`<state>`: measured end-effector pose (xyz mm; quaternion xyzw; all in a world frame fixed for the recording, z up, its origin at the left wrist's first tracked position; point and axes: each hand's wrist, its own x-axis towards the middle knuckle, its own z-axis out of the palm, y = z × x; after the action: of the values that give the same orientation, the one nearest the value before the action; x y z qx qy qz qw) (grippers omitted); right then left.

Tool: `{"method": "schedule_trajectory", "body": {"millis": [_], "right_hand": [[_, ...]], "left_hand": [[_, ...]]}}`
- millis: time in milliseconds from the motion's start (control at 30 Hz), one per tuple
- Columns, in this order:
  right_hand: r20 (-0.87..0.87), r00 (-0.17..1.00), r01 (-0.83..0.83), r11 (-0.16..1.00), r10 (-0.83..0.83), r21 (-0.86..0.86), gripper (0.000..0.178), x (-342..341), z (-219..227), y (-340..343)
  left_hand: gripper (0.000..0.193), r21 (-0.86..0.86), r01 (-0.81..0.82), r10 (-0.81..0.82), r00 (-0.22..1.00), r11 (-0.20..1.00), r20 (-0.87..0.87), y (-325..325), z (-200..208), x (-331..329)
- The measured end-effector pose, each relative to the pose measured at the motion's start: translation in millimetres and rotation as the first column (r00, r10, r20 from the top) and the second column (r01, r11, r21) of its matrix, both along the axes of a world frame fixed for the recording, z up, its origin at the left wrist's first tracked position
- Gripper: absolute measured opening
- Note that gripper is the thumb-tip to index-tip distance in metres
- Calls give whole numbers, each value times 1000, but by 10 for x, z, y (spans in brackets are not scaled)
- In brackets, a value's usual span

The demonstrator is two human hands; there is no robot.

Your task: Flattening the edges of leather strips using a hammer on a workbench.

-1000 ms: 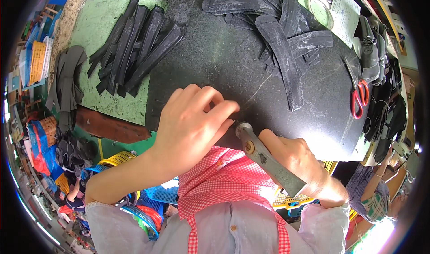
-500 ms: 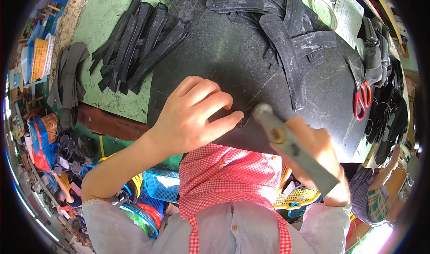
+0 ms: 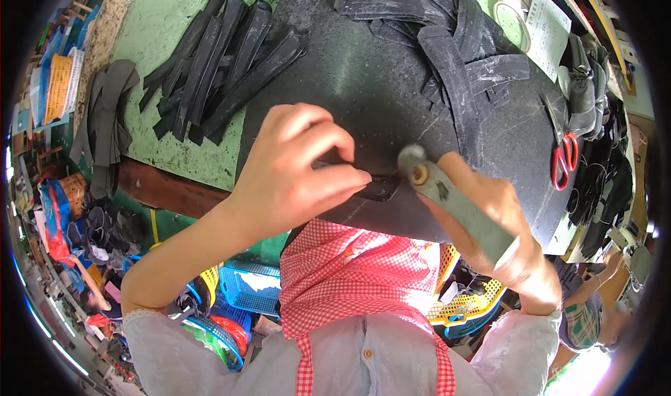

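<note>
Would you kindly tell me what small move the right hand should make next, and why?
Probably a light tap of the hammer on the exposed end of the black strip: the right hand holds the hammer with its round end near there, while the left hand has a fingertip at the strip, leaving that end uncovered.

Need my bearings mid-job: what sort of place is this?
Probably a workshop for leather or similar goods: black strips lie heaped on the workbench, red-handled scissors lie at the right, and the right hand holds a hammer.
</note>
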<state>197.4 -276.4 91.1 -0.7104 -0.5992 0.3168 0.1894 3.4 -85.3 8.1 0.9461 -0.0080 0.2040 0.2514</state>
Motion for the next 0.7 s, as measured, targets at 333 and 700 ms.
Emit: {"method": "schedule_trajectory", "body": {"millis": [333,700], "right_hand": [[4,997,-73,996,73,-53,28,-103,31,83],[-111,987,-136,978,120,-157,28,-193,28,363]], "left_hand": [[28,127,-7,-4,997,992,81,56,-39,-136],[33,-92,-41,32,994,995,-101,323,-2,-262]]}}
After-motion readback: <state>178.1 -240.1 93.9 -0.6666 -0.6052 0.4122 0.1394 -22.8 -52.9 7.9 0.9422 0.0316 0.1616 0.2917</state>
